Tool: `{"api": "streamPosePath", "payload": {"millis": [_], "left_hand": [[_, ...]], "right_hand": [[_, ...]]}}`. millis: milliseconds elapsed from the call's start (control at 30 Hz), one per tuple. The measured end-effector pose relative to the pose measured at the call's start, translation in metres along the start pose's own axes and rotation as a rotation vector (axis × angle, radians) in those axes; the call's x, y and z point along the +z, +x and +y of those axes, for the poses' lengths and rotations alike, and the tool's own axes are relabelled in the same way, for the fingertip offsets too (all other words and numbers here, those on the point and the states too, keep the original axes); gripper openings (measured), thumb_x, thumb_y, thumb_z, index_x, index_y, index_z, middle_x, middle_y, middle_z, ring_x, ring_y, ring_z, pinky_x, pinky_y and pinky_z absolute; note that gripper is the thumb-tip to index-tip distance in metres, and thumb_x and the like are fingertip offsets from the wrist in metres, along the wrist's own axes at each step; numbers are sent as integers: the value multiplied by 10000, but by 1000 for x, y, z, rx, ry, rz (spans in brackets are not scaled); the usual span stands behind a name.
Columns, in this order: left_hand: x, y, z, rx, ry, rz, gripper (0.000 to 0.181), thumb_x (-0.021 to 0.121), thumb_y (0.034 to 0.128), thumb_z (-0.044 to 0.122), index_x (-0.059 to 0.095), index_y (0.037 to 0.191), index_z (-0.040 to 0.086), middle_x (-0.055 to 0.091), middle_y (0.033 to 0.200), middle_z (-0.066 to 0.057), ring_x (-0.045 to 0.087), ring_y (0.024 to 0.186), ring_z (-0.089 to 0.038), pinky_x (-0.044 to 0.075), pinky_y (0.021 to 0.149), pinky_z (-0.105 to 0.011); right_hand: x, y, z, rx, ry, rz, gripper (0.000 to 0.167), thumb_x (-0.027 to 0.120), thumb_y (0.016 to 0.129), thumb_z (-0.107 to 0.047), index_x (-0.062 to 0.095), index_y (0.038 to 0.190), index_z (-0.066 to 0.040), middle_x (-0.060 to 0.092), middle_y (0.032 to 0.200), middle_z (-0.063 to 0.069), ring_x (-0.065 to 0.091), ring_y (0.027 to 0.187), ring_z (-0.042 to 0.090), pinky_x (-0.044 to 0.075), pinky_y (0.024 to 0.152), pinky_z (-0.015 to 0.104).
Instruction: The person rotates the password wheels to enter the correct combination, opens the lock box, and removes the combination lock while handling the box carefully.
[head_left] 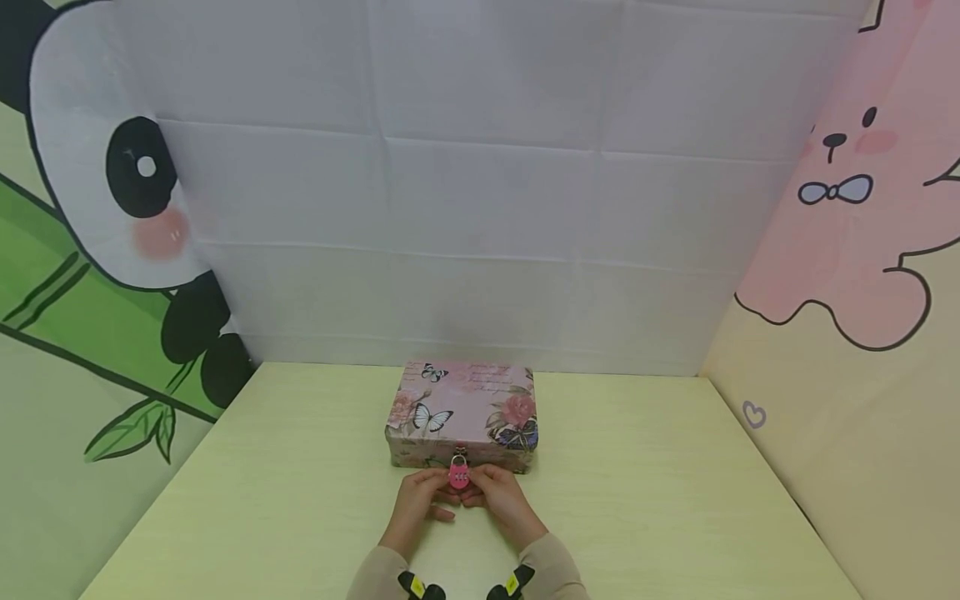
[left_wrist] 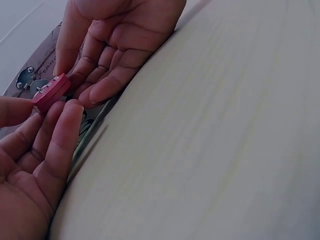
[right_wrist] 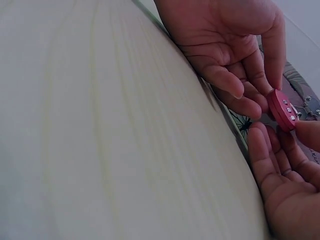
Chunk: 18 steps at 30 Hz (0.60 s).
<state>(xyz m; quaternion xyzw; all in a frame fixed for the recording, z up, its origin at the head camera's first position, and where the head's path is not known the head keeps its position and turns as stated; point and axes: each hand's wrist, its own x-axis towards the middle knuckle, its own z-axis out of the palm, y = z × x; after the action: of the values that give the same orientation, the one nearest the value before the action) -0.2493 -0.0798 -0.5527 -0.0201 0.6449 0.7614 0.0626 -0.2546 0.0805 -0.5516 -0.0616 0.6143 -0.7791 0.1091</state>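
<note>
A pink combination padlock (head_left: 459, 476) hangs by its shackle from the metal clasp (head_left: 461, 450) on the front of a pink box (head_left: 472, 400) with butterflies and roses. My left hand (head_left: 417, 500) pinches the padlock's left side with thumb and fingers. From the other side, my right hand (head_left: 504, 498) pinches it too. In the left wrist view the padlock (left_wrist: 52, 93) lies between both hands' fingertips, its number dials facing up. The right wrist view shows the padlock (right_wrist: 282, 110) with small white dials, close to the silvery clasp (right_wrist: 311, 106). The box lid is down.
The box stands on a pale yellow table (head_left: 645, 483). Behind the table hangs a creased white sheet (head_left: 480, 200). Walls with a panda picture (head_left: 82, 167) and a pink bear picture (head_left: 847, 242) flank it on the left and right.
</note>
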Motion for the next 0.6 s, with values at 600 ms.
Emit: {"api": "streamPosePath", "payload": {"millis": [600], "left_hand": [[-24, 7, 7, -117, -107, -231, 202, 556, 989, -5, 673, 1122, -103, 719, 988, -98, 698, 884, -186, 603, 832, -377]], "right_hand": [[-3, 1, -1, 29, 70, 8, 142, 526, 1006, 9, 622, 947, 94, 603, 764, 4, 604, 672, 105, 555, 638, 205]]}}
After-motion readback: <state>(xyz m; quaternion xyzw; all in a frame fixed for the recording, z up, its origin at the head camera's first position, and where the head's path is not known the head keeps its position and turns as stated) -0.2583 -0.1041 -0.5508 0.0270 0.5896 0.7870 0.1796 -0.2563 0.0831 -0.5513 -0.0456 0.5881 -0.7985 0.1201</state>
